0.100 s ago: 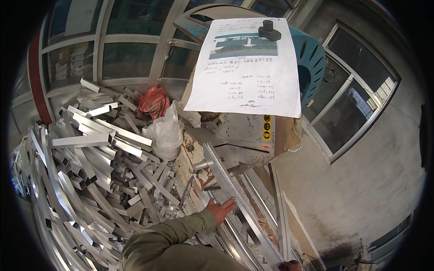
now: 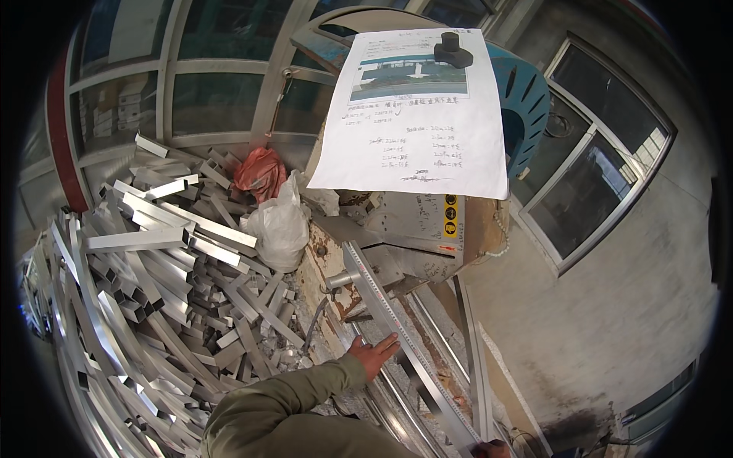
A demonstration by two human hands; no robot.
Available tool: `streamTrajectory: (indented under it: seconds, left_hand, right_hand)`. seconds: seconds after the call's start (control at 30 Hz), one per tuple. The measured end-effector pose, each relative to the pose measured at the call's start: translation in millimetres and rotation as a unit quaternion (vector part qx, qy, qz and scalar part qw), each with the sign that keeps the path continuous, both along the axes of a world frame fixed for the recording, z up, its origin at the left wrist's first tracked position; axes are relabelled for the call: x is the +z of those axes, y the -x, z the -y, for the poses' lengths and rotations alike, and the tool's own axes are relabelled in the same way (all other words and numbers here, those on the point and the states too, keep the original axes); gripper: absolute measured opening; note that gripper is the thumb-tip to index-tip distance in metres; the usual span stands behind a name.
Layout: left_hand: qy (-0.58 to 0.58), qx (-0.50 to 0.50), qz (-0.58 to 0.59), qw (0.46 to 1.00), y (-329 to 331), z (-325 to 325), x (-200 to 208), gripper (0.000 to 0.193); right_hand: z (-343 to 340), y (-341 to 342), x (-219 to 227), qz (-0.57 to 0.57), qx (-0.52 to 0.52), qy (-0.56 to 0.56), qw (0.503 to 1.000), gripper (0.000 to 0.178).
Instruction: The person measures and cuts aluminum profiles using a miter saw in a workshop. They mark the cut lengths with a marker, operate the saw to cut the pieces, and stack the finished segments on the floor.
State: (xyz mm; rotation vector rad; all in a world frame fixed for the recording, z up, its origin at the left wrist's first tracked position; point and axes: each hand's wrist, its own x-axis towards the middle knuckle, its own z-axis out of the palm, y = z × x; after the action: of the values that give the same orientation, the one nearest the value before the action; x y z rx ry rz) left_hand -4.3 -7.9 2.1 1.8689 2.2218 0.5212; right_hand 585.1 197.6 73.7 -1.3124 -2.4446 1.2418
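Apparently for steadiness, the metal bar [image 2: 429, 378] is touched by the spread, unclamped left hand [image 2: 371, 356], while below this grip the right hand's [image 2: 495, 449] closure cannot be told.

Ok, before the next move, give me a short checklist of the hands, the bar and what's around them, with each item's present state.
1. Left hand on the metal bar: ok, fingertips touch it.
2. Right hand securely placed: cannot tell, the picture's lower edge cuts it off.
3. Ruled strip readable along the bar: not ok, marks show but the figures are too small.
4. Paper sheet weighted down: ok, a black knobbed piece sits at its upper right.
5. Metal offcuts away from the left hand: ok, the pile lies apart, to the left.
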Motion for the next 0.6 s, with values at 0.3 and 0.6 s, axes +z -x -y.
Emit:
streamTrajectory:
  seconds: [0.3,0.6]
  left_hand:
    - [-0.013,-0.002,0.018,1.000,-3,-9,8,0.081]
    - [-0.097,-0.003,-0.036,0.995,-26,-32,0,0.089]
  right_hand:
    - [10,39,26,0.075,-0.239,0.034,0.968,0.033]
    - [14,18,22,0.234,-0.238,-0.091,0.938,0.039]
